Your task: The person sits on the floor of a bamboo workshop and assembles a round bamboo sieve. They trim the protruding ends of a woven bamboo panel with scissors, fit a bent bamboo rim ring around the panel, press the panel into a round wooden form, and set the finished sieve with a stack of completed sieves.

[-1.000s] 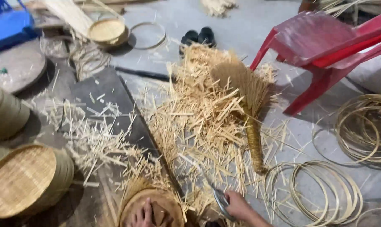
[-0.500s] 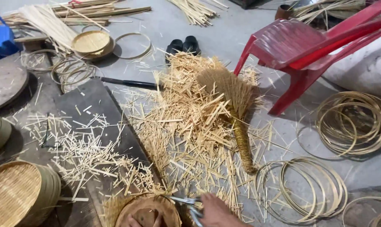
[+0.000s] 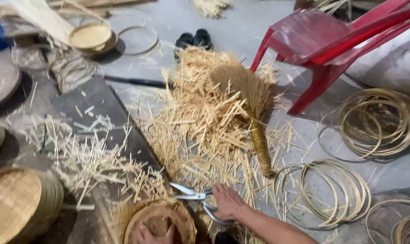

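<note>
Now right hand (image 3: 227,202) on scissors (image 3: 193,197)

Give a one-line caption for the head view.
Right hand grips scissors beside a woven basket steadied by the left hand, amid bamboo offcuts.

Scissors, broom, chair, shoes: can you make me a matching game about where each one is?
Things:
1. scissors
2. broom
3. chair
4. shoes

Places:
A. top right, red, on the floor
B. lying on the pile of straw cuttings
C. in the right hand
D. beyond the pile, dark, side by side

Pairs: 1-C, 2-B, 3-A, 4-D
</note>
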